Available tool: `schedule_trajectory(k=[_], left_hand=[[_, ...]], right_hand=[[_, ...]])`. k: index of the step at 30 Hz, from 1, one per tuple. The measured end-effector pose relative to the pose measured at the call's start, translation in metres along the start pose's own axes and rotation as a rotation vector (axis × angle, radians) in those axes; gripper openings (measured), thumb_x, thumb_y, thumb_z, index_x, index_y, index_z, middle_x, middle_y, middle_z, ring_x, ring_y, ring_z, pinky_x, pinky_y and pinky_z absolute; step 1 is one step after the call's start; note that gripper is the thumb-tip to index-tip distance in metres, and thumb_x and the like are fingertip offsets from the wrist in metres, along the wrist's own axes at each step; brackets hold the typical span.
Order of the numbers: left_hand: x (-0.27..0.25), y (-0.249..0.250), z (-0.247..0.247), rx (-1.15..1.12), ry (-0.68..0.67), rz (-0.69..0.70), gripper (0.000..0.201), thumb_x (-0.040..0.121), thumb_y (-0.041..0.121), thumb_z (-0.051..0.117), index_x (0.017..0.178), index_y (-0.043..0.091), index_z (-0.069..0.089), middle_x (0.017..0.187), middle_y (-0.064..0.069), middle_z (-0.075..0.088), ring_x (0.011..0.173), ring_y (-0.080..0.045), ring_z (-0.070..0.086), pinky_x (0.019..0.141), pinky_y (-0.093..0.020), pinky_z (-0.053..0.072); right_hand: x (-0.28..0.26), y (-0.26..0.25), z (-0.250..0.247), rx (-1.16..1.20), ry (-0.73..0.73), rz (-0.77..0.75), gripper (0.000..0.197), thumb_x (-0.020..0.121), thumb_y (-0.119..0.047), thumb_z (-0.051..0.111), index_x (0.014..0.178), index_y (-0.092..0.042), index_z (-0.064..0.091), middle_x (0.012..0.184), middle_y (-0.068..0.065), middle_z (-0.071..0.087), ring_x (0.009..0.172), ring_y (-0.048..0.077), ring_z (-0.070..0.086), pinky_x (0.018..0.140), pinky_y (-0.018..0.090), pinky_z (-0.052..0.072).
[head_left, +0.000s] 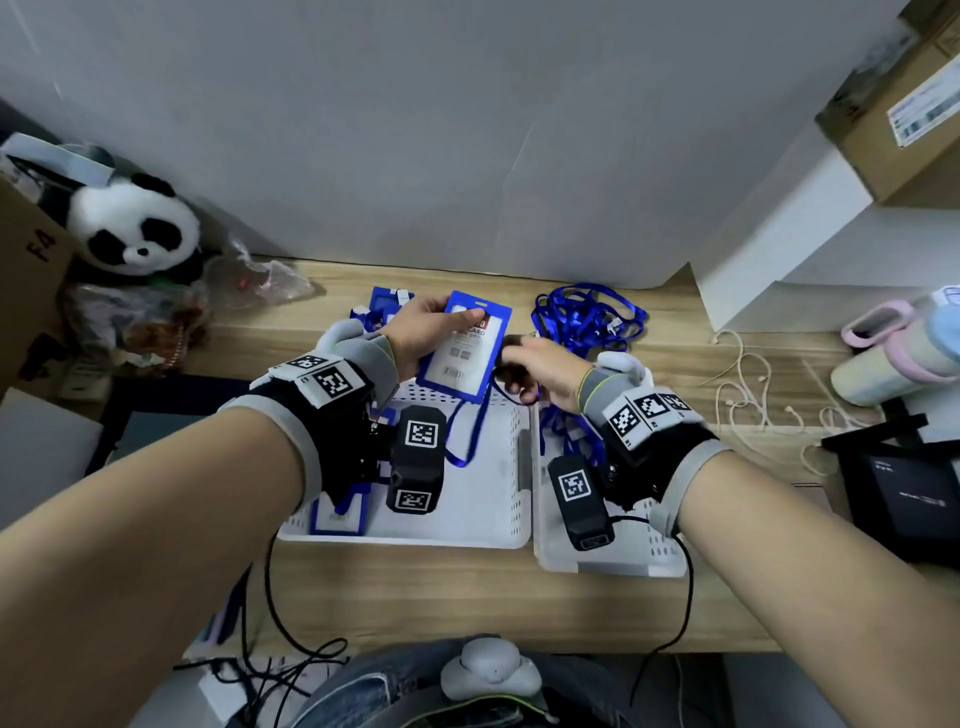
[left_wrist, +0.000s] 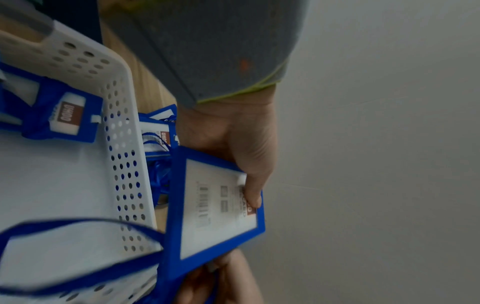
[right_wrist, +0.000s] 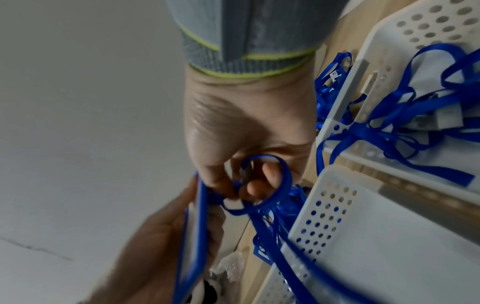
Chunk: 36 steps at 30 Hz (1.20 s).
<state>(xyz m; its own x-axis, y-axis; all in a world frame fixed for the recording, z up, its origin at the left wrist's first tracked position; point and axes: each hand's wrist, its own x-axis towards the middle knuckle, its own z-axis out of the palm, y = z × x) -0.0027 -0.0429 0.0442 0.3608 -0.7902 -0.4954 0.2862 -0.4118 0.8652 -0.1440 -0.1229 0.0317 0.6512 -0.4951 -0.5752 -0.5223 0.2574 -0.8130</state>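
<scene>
My left hand (head_left: 441, 323) holds a blue badge holder (head_left: 464, 349) with a white card inside, above the far edge of the left white basket (head_left: 467, 525). The thumb (left_wrist: 253, 186) presses the card's face in the left wrist view. Just right of the holder, my right hand (head_left: 514, 361) pinches the white clip (right_wrist: 233, 204) of a blue lanyard (head_left: 470, 441). The lanyard's loop hangs down into the left basket. In the right wrist view the holder (right_wrist: 193, 236) shows edge-on beside the clip.
A right white basket (head_left: 628, 558) holds lanyards. More blue lanyards (head_left: 587, 312) and badge holders (head_left: 384, 306) lie on the wooden desk behind. A panda plush (head_left: 135, 223) is far left, a bottle (head_left: 893, 358) and black box (head_left: 904, 499) right, white cords (head_left: 753, 389) between.
</scene>
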Motion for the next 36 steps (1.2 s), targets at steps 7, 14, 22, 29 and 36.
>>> schedule_trajectory(k=[7, 14, 22, 29, 36], left_hand=[[0.026, -0.002, 0.027, -0.006, 0.145, 0.039, 0.005, 0.088, 0.016, 0.064, 0.084, 0.015, 0.061, 0.082, -0.004, 0.067, 0.061, -0.012, 0.065, 0.054, -0.025, 0.056], [0.049, -0.008, 0.047, 0.082, 0.198, -0.075, 0.013, 0.091, 0.029, 0.059, 0.086, 0.018, 0.053, 0.085, -0.004, 0.065, 0.066, -0.015, 0.062, 0.063, -0.029, 0.055], [0.071, -0.026, 0.052, 0.094, 0.249, -0.222, 0.062, 0.09, 0.034, 0.059, 0.14, 0.005, 0.036, 0.101, -0.011, 0.068, 0.074, -0.019, 0.064, 0.072, -0.034, 0.056], [0.076, -0.033, 0.051, 0.081, 0.205, -0.237, 0.046, 0.09, 0.027, 0.06, 0.13, 0.006, 0.048, 0.099, -0.008, 0.066, 0.073, -0.016, 0.064, 0.068, -0.031, 0.055], [0.063, -0.036, 0.048, 0.128, 0.17, -0.199, 0.026, 0.09, 0.024, 0.061, 0.111, 0.01, 0.057, 0.102, -0.011, 0.067, 0.071, -0.016, 0.064, 0.065, -0.029, 0.055]], right_hand=[[0.019, -0.03, -0.056, 0.37, 0.352, -0.176, 0.022, 0.095, -0.005, 0.042, 0.077, -0.016, 0.047, 0.065, 0.004, 0.052, 0.047, 0.01, 0.053, 0.037, 0.015, 0.038], [0.057, -0.019, -0.116, 0.28, 0.616, -0.158, 0.025, 0.096, -0.01, 0.041, 0.074, -0.02, 0.043, 0.067, 0.0, 0.05, 0.057, 0.009, 0.048, 0.04, 0.014, 0.041], [0.105, 0.028, -0.146, 0.149, 0.494, 0.103, 0.03, 0.098, -0.028, 0.041, 0.124, -0.017, 0.051, 0.103, 0.0, 0.058, 0.085, 0.014, 0.051, 0.076, 0.031, 0.046], [0.093, 0.034, -0.138, 0.092, 0.572, 0.059, 0.015, 0.093, -0.014, 0.047, 0.095, -0.012, 0.061, 0.088, 0.005, 0.059, 0.069, 0.016, 0.054, 0.061, 0.023, 0.051], [0.038, 0.046, -0.101, -0.301, -0.348, 0.502, 0.038, 0.097, -0.038, 0.043, 0.078, -0.013, 0.063, 0.057, -0.006, 0.064, 0.048, 0.005, 0.053, 0.043, 0.014, 0.034]])
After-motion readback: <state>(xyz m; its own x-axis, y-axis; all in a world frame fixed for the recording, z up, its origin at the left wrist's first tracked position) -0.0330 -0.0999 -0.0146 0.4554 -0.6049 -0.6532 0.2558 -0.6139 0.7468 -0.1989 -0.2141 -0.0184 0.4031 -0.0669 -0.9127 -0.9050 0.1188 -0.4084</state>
